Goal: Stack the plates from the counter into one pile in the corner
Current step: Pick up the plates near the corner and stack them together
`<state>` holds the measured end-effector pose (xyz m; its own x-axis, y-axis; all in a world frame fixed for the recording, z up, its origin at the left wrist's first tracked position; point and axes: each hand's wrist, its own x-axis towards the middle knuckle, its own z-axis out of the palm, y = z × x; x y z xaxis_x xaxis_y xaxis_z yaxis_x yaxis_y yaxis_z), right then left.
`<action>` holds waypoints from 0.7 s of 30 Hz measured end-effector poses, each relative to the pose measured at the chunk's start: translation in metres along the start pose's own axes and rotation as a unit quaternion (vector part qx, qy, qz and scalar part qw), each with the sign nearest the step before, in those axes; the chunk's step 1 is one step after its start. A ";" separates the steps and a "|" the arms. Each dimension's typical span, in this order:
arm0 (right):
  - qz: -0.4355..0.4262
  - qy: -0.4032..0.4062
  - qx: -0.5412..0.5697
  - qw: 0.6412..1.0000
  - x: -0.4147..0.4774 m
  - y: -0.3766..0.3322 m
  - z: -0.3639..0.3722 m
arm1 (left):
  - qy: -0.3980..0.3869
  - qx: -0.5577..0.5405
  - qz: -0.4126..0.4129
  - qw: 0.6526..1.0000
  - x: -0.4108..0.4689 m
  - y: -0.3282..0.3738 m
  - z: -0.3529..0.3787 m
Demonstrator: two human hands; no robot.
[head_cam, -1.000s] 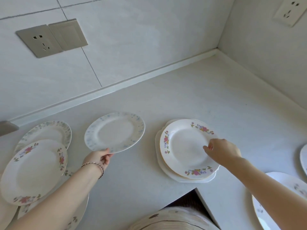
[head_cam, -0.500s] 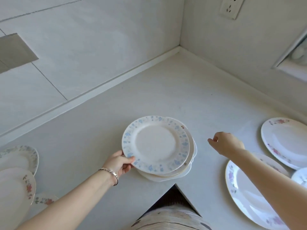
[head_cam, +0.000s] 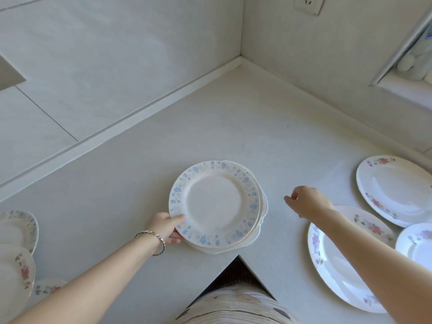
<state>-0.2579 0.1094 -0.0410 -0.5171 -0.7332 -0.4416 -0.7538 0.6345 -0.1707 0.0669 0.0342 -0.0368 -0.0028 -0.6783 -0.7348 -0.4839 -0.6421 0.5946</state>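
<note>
A blue-flowered plate (head_cam: pixel 215 203) lies on top of a small pile of white plates (head_cam: pixel 263 220) near the counter's inner front corner. My left hand (head_cam: pixel 164 228) grips that plate's near-left rim, thumb on top. My right hand (head_cam: pixel 306 202) hovers to the right of the pile, fingers loosely curled, holding nothing. On the right lie three pink-flowered plates: a large one (head_cam: pixel 336 260) under my right forearm, one further back (head_cam: pixel 397 190), one at the edge (head_cam: pixel 418 244). More flowered plates (head_cam: pixel 18 230) sit at the far left.
The white counter (head_cam: pixel 233 127) runs back to the wall corner (head_cam: pixel 240 59). A wall socket (head_cam: pixel 308 3) is above the corner, and a window sill (head_cam: pixel 402 83) is at the upper right. My body fills the notch in the counter's front edge.
My left hand carried the blue-flowered plate right and set it onto the pile. My right hand left the pile's top plate and drew away to the right.
</note>
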 end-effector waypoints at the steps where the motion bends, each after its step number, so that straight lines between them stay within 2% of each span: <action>1: -0.001 -0.004 -0.002 1.000 0.000 -0.001 0.001 | -0.001 0.034 0.003 0.999 0.001 0.000 0.000; 7: -0.006 -0.023 -0.021 1.000 0.002 -0.006 0.007 | 0.002 0.224 0.038 0.974 0.002 0.010 0.009; 9: -0.008 -0.022 -0.029 0.999 0.002 -0.008 0.007 | 0.002 0.251 0.039 0.967 0.002 0.014 0.009; 13: -0.026 -0.018 -0.042 0.999 0.007 -0.018 0.001 | -0.015 0.235 -0.003 0.972 0.008 0.014 0.007; 16: -0.055 -0.015 -0.047 0.997 0.009 -0.035 -0.008 | 0.011 0.248 0.004 0.969 0.010 0.010 0.005; 21: -0.180 -0.029 -0.070 0.981 0.014 -0.111 -0.033 | 0.077 0.176 -0.019 0.981 0.004 -0.006 -0.023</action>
<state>-0.1944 0.0207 0.0011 -0.1859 -0.8862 -0.4244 -0.9336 0.2940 -0.2048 0.0893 0.0268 -0.0359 0.1397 -0.7198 -0.6800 -0.7541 -0.5224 0.3980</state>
